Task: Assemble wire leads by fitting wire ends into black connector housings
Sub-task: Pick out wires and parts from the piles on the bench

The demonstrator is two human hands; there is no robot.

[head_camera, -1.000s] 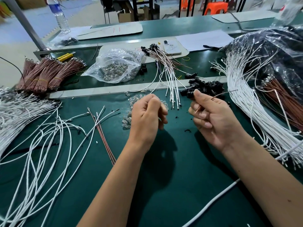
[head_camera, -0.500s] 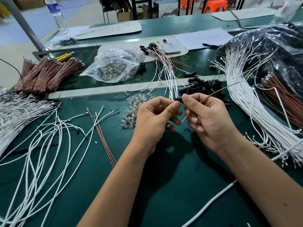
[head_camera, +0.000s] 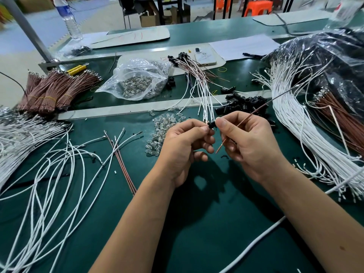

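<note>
green workbench (head_camera: 197,223) fills the frame. at upper centre lie finished leads (head_camera: 195,75); many white wires (head_camera: 291,123) at right still wait, so much work is left. at centre, left hand (head_camera: 183,148) and right hand (head_camera: 252,146) pinch one black housing (head_camera: 212,124); the right also holds a brown wire (head_camera: 254,114). no readable writing.
</note>
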